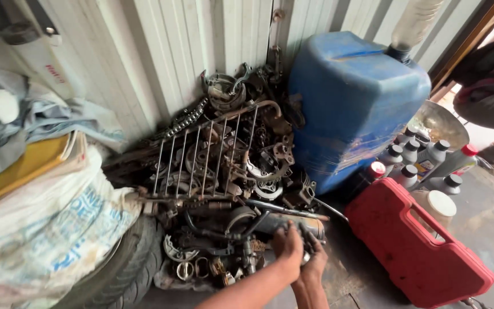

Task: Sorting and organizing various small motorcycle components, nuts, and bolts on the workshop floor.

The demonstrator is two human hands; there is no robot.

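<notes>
Corrugated metal sheets make the wall behind, and the floor is bare, stained concrete. Against the wall lies a heap of scrap metal parts (224,189): chains, rings, brackets and one bent wire rack (201,157) leaning on top. The pieces are too many and too tangled to count.

Both hands reach into the front edge of this heap. The left hand (288,246) is curled over a dark metal part (304,229), and the right hand (315,260) is pressed just beside it, fingers bent around the same piece; how firmly they grip I cannot tell.

One large blue plastic drum (355,103) stands to the right of the heap, with one clear bottle (413,26) upturned in its opening. What is inside the drum is hidden. Beside it stand about seven grey oil bottles (415,163) with black caps, close together, and one white jug (438,206). One red plastic tool case (415,246) lies shut on the floor.

At the left, one white woven sack (47,223) rests on one black tyre (130,269).
</notes>
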